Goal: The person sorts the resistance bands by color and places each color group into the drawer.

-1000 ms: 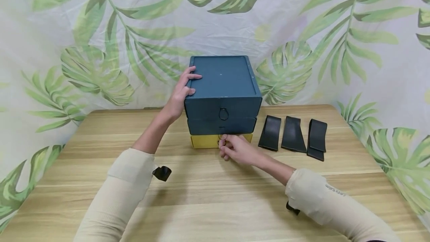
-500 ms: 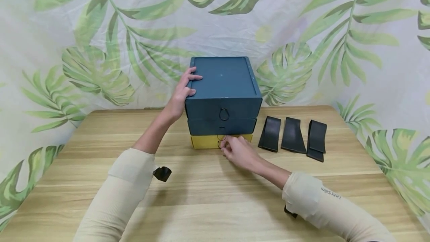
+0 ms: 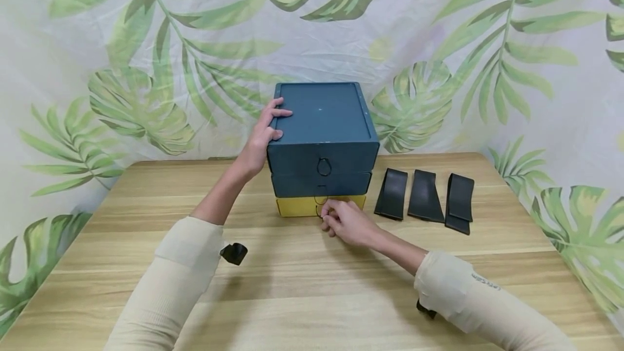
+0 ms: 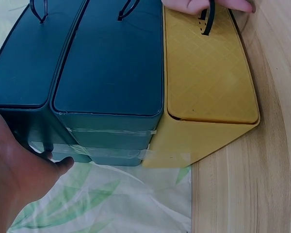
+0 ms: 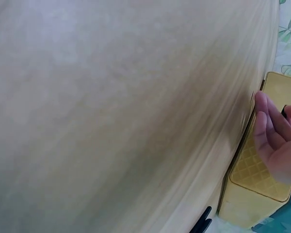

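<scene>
Two dark blue drawer boxes are stacked on a yellow one, all facing me, with black loop pulls on their fronts. My left hand [image 3: 257, 142] rests on the left edge of the top blue box [image 3: 322, 118], fingers spread over its lid. At the bottom, my right hand [image 3: 348, 222] pinches the black loop pull [image 4: 211, 19] of the yellow drawer [image 3: 294, 207]. The middle blue drawer [image 3: 292, 183] sits between them. In the left wrist view, the yellow front [image 4: 213, 73] lies flush in its box. My right fingers partly hide the loop in the head view.
To the right of the stack lie three black folded strips [image 3: 392, 194], [image 3: 426, 195], [image 3: 460, 202] in a row on the wooden table [image 3: 292, 286]. A leaf-print cloth [image 3: 205, 26] hangs close behind the table.
My right hand shifts slightly at the yellow drawer's loop, its fingers closing in around it. The left hand and the stack stay in place.
</scene>
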The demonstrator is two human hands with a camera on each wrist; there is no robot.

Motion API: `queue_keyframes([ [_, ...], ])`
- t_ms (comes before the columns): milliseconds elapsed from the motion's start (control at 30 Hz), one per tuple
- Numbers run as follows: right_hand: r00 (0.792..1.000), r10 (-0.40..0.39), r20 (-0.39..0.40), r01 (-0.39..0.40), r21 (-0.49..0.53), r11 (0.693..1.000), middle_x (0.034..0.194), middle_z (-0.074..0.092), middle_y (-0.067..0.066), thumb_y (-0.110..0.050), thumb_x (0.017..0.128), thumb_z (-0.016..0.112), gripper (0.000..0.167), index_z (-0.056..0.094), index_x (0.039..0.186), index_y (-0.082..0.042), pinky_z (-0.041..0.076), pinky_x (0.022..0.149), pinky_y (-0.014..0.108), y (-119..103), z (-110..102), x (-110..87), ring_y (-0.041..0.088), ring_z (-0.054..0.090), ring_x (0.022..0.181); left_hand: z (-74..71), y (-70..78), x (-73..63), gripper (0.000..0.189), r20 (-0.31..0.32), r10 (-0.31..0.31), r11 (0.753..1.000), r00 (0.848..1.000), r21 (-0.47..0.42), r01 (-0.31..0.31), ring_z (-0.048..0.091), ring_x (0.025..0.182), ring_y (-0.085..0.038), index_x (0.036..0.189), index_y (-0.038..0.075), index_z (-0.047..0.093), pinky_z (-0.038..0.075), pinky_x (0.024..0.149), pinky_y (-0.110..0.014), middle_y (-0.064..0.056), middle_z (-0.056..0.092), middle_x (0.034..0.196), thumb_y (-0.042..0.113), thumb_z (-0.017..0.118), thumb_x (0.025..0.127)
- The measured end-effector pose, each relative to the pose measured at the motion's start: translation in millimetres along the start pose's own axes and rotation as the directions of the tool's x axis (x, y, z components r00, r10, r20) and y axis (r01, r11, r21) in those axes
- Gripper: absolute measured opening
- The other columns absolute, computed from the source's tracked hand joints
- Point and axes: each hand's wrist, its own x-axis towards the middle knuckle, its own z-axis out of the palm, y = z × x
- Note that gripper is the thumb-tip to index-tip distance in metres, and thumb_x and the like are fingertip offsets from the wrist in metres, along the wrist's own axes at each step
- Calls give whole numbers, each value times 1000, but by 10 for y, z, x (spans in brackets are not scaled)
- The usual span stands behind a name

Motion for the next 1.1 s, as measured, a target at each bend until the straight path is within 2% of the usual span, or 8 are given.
queue_keyframes([
  [167, 997, -44, 70, 44, 9, 999, 90, 74, 9, -1, 107, 52, 11, 63, 104, 1, 57, 69, 22, -25, -8, -85, 17, 72, 76, -4, 9, 4, 60, 0, 0, 1000, 1000, 0, 0, 4, 159, -26, 143, -7, 47, 14, 123, -58, -11, 16, 171, 13, 36, 87],
  [367, 988, -83, 130, 80, 28, 996, 80, 70, 6, 1, 107, 50, 9, 59, 104, 0, 53, 61, 22, -57, 44, -245, 17, 65, 68, -7, 10, -4, 60, 0, -17, 1000, 1000, -9, 17, 4, 159, -26, 143, -8, 46, 14, 123, -58, -10, 16, 171, 11, 33, 87],
  [733, 988, -67, 139, 57, 77, 995, 86, 74, 8, 3, 101, 59, 11, 63, 95, -5, 56, 61, 21, -193, 154, -567, 9, 67, 65, 14, 12, 2, 60, -4, -14, 1000, 1000, -21, 14, 5, 159, -27, 142, -7, 47, 15, 123, -59, -10, 17, 171, 12, 35, 86],
  [1100, 982, -83, 171, 69, 88, 994, 82, 75, 4, 3, 100, 62, 9, 65, 95, -4, 56, 60, 20, -225, 171, -702, 4, 66, 63, 8, 7, -4, 60, -2, -10, 1000, 1000, -15, 10, 5, 159, -27, 142, -7, 47, 15, 123, -59, -10, 16, 171, 10, 33, 87],
])
